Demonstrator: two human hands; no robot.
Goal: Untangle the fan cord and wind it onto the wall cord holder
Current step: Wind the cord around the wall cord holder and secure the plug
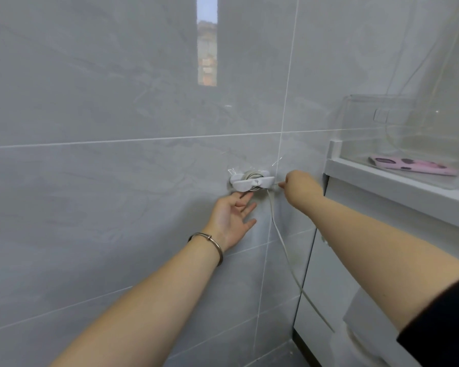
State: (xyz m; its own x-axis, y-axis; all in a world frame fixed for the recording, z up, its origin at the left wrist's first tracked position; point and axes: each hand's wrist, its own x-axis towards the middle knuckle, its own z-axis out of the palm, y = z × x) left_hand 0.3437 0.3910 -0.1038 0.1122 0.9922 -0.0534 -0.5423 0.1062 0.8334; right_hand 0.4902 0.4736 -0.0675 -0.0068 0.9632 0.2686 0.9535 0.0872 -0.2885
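Observation:
A white cord holder [252, 181] is stuck to the grey tiled wall, with turns of white cord wound round its core. The loose white cord [281, 242] hangs from the holder's right side and runs down to the lower right. My right hand [301, 185] pinches the cord just right of the holder, fingers curled. My left hand [231, 218] lies open, palm up, below the holder, its fingertips touching the holder's underside. A metal bangle sits on the left wrist.
A white cabinet [355, 260] with a ledge stands at the right. On the ledge is a clear plastic box [382, 123] and a pink patterned phone case [411, 165]. A narrow window slit [207, 41] is high on the wall.

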